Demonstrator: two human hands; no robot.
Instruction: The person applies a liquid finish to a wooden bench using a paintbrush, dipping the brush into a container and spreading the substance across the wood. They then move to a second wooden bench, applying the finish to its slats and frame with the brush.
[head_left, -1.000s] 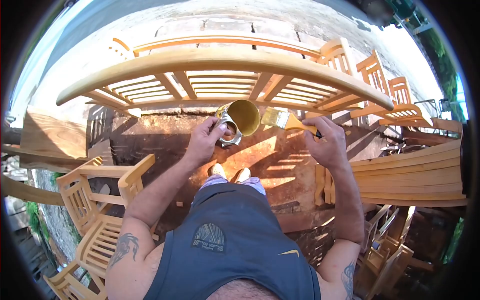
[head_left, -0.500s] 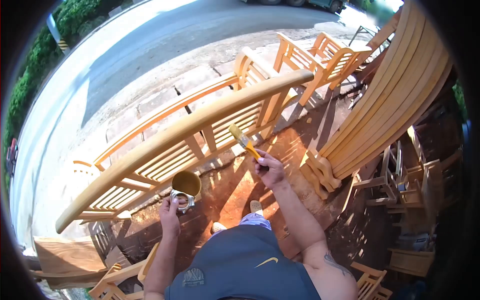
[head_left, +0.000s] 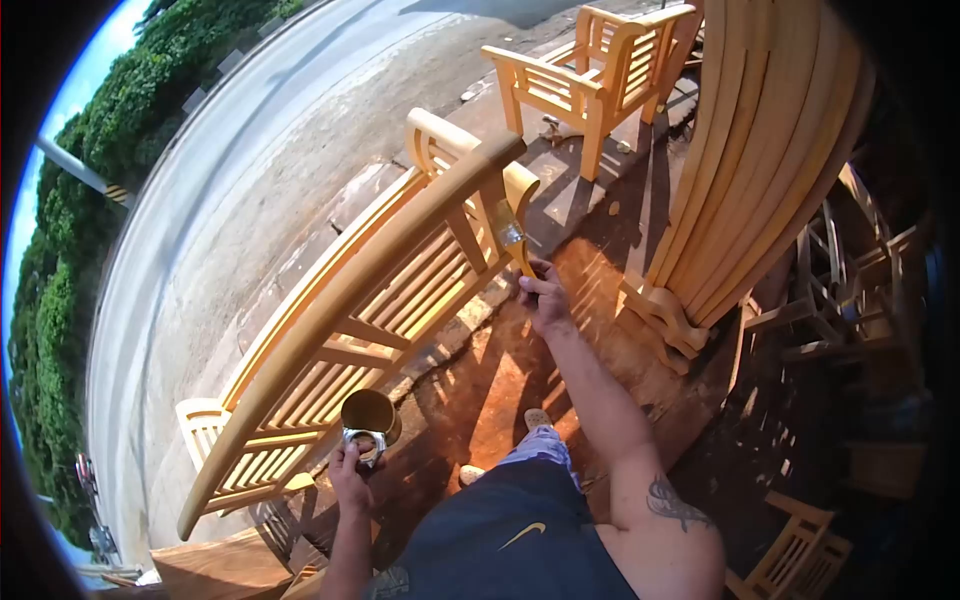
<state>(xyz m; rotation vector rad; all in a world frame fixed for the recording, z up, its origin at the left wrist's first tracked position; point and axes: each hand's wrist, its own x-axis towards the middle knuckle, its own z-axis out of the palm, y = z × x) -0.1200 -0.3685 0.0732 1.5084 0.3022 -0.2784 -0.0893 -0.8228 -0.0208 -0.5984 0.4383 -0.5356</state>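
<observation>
My right hand (head_left: 543, 294) grips the yellow handle of a paintbrush (head_left: 514, 238). The brush points up and away from me, and its bristles overlap the slats near the right end of a long wooden bench (head_left: 345, 327). Lower down, my left hand (head_left: 350, 474) is closed on a metal cup (head_left: 393, 428) by its silvery handle. The cup's open mouth faces me, with yellowish brown colour inside, and it stands just in front of the bench's slatted back. A thick curved top rail runs along the bench.
A wooden armchair (head_left: 560, 85) stands beyond the bench's right end. Long curved boards (head_left: 760, 150) lean on the right, with chair frames (head_left: 850, 300) behind them. A wooden panel (head_left: 220, 568) lies lower left. Past the bench runs a road (head_left: 230, 150).
My view has turned, so the bench appears steeper. The paintbrush has moved along the bench to its right end; the cup stays low in front of the bench in my left hand.
</observation>
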